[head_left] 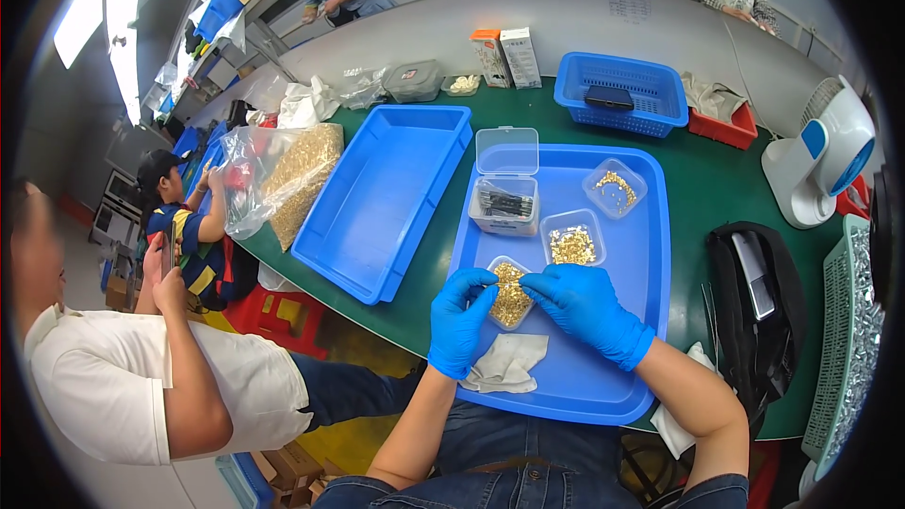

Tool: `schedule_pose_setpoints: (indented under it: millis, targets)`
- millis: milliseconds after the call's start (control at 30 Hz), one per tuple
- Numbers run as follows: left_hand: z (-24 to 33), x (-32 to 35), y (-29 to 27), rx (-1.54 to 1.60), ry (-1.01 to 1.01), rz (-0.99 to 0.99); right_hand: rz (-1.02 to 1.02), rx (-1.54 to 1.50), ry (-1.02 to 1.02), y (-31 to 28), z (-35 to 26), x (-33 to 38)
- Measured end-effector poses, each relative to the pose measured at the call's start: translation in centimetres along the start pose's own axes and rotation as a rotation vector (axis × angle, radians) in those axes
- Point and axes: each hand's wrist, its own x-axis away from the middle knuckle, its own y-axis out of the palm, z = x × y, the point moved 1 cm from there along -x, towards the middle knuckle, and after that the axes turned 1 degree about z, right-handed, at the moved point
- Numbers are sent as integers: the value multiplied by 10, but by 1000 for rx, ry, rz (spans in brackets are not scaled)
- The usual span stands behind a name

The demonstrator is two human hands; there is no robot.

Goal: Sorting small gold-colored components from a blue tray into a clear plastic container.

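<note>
Both my hands wear blue gloves and meet over a small clear tub of tiny gold-coloured parts. My left hand pinches at the tub's left side, and my right hand pinches from the right. What lies between the fingertips is too small to make out. Just beyond stands a second clear tub with larger gold pieces. A third clear tub, tilted, holds a few gold pieces. The open lidded clear box contains dark, thin parts. A white cloth lies below my hands.
Everything near my hands sits in a blue tray on the green table. An empty-looking blue tray and a bag of gold parts are left. A black bag, white fan and green basket stand right. A person stands close left.
</note>
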Motion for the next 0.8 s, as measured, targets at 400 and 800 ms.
schedule_pose_setpoints:
  millis: [400,800]
  targets:
    - [-1,4,4,-348,80,2,-100,166,-63,-5,-5,-1]
    - [7,-1,-9,162,-217,-130,-397,-742,482,-7,-1,-8]
